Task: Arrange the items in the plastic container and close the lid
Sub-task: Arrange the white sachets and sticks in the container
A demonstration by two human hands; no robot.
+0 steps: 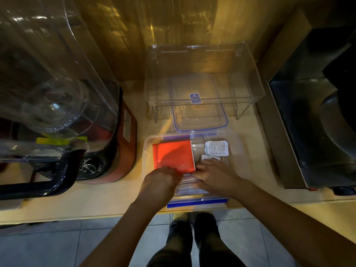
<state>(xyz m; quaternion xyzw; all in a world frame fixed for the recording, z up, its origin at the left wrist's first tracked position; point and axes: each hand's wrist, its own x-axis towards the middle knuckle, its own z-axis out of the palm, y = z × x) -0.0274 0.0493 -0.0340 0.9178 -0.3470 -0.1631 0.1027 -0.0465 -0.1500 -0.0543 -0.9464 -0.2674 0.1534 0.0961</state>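
A clear plastic container with blue clips sits at the counter's front edge. Inside it on the left lies a flat red packet; white paper sachets lie at the right. My left hand grips the red packet's near edge. My right hand rests inside the container beside it, fingers on the packet's near right corner and on pale flat items beneath. The container's clear lid, blue-rimmed, lies just behind the container, partly under a clear stand.
A clear acrylic stand rises behind the container. A blender with a red base and clear hood stands at the left. A dark metal appliance fills the right. The counter edge runs below my hands, with tiled floor beneath.
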